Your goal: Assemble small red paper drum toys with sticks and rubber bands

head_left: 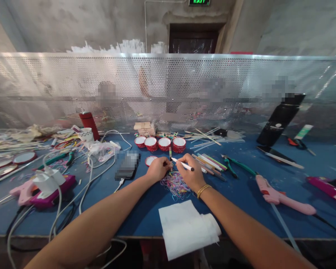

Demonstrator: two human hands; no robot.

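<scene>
At the blue table (140, 220) we had our right hand (194, 173) and left hand (158, 170) busy with a white marker (183, 164) and a small stick (170, 152).

Beyond the table we faced a perforated metal screen (162, 86); closest to us, a white folded cloth (189, 228) hung partly over the near edge. Four red-sided, white-topped rounds (164, 143) stood in a row past our hands, and a heap of coloured bands (176, 185) lay beneath and between them. Our right fingers gripped the white marker, its tip just beside the small stick; we could not tell whether the two touched. Our left thumb and fingertips pinched the small stick low down, and it pointed up above the heap, between our hands and the row.
</scene>
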